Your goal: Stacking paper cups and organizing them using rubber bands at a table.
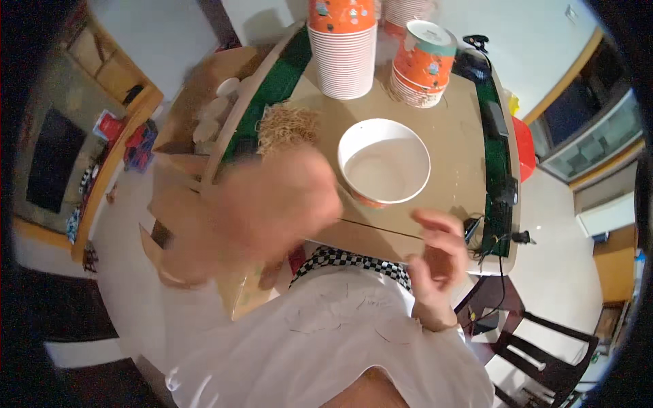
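A white-lined paper tub [385, 178] with an orange outside stands on the brown tabletop in front of me. My left hand [289, 197] is smeared by motion, left of the tub and near a heap of tan shredded paper [287, 128]. Its fingers cannot be made out, nor whether it holds anything. My right hand [441, 257] hovers by the near edge of the table, below and right of the tub. Its fingers are bent but apart, with nothing seen between them.
Toward the back rise a tall stack of orange and white paper tubs [343, 61] and a shorter upside-down stack [425, 68]. An open cardboard box [183, 126] with pale cups is at the left. Cables [500, 255] lie along the right edge; a dark chair [544, 353] stands at lower right.
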Demonstrator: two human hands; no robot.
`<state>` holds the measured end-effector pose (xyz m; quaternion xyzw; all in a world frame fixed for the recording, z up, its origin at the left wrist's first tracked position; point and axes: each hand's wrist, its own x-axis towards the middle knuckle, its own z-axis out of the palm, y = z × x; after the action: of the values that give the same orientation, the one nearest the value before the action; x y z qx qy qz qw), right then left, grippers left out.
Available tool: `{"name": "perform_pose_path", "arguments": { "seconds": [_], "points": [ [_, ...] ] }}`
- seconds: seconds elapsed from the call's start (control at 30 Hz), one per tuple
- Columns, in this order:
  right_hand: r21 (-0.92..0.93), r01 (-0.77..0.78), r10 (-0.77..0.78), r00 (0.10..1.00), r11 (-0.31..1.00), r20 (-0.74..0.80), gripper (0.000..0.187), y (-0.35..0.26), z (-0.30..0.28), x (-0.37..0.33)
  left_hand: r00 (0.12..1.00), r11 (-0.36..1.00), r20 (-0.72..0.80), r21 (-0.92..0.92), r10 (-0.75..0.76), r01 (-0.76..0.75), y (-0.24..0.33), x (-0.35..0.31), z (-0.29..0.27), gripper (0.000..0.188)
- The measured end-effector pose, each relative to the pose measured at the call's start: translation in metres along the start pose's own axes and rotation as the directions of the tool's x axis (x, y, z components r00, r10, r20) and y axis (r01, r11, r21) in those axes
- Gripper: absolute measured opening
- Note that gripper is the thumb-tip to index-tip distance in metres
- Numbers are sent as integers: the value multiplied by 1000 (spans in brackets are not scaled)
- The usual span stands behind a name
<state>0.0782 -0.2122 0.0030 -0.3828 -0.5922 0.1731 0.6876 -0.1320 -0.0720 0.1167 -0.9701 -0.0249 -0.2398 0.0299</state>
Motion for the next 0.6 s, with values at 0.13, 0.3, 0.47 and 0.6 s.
{"name": "perform_pose_path", "arguments": {
  "seconds": [0.13, 0.3, 0.47, 0.6],
  "points": [
    [228, -257, 167, 922, 939, 350, 62, -1, 30, 1, 999, 997, 25, -70, -20, 22, 54, -8, 50, 20],
    [241, -549, 498, 833, 800, 242, 42, 5, 25, -13, 955, 929, -37, -249, -293, 275, 54, -18, 75, 15],
    [44, -488, 483, 871, 872, 92, 15, 20, 21, -38, 924, 834, 39, -418, -380, 361, 52, -21, 96, 15],
    [63, -507, 511, 853, 860, -106, 9, 30, 9, -45, 711, 509, 66, -653, -700, 561, 51, -24, 116, 4]
  ]
}}
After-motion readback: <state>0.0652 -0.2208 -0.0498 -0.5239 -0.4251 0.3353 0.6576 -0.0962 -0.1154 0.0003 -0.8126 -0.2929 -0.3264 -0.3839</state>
